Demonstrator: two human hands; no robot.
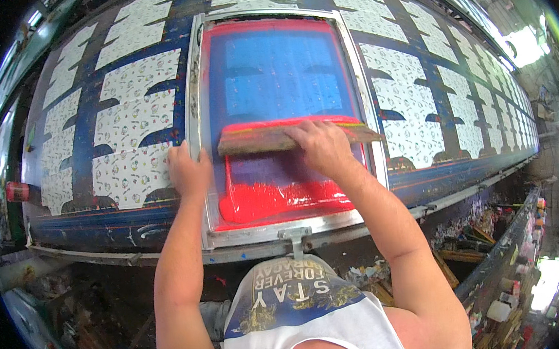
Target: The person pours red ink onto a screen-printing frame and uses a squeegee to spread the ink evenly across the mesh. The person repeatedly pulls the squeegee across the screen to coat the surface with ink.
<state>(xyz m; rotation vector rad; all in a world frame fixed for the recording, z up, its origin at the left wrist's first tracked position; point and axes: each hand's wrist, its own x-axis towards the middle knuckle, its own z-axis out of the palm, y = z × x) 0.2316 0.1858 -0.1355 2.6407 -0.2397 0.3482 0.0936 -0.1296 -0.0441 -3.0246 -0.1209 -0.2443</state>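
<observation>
A silver screen-printing frame [355, 70] surrounds a blue mesh [272, 83] edged in red. My right hand [320, 145] is closed over a wooden squeegee [250, 140], which lies crosswise over the screen's middle, red ink along its far side. A thick pool of glossy red ink [275, 201] covers the mesh's near end, with a purplish band between it and the squeegee. My left hand [188, 165] is at the frame's left rail, fingers bent and apart, touching beside it; its fingertips are hard to make out.
Patterned white cut pieces [135, 173] lie in rows on the long blue table [424, 176] either side of the frame. A metal rail runs along the near edge, with a bracket [296, 239] below the screen. A red can [18, 192] sits left; cluttered containers [500, 308] fill the lower right.
</observation>
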